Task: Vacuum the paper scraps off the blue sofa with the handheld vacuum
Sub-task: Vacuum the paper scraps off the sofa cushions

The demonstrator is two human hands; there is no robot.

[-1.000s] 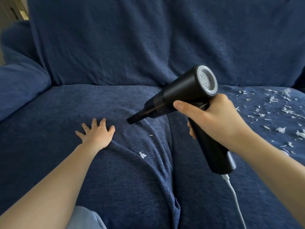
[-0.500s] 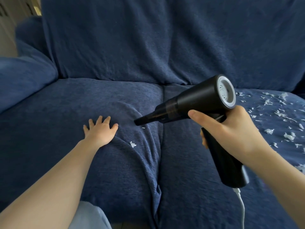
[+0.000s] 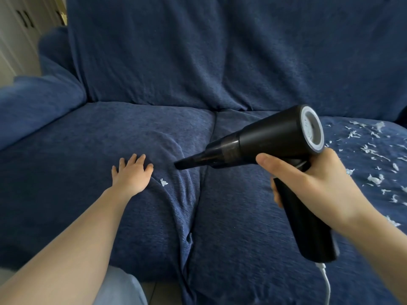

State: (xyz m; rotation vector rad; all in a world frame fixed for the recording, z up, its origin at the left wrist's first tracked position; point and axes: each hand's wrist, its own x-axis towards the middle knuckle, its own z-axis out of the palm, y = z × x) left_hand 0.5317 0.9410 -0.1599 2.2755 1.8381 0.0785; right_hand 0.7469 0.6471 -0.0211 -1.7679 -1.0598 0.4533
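Observation:
My right hand [image 3: 312, 186] grips the handle of a black handheld vacuum [image 3: 264, 139]. Its narrow nozzle points left and down, just above the fold between the two seat cushions of the blue sofa [image 3: 154, 84]. My left hand [image 3: 132, 175] lies flat on the left cushion, fingers spread, holding nothing. One white paper scrap [image 3: 163, 182] sits on the fabric just right of that hand, a little below the nozzle tip. Several more paper scraps [image 3: 372, 150] are scattered over the right cushion behind the vacuum.
A white cord [image 3: 326, 280] hangs from the bottom of the vacuum handle. The sofa's left armrest [image 3: 37, 102] rises at the left. My knee in light blue cloth [image 3: 119, 287] shows at the bottom, with pale floor beside it. White cupboard doors [image 3: 19, 29] stand at far upper left.
The small scrap that lay near the nozzle tip is gone. The view has shifted, so the vacuum and hands sit lower and further right. My left hand stays flat on the cushion.

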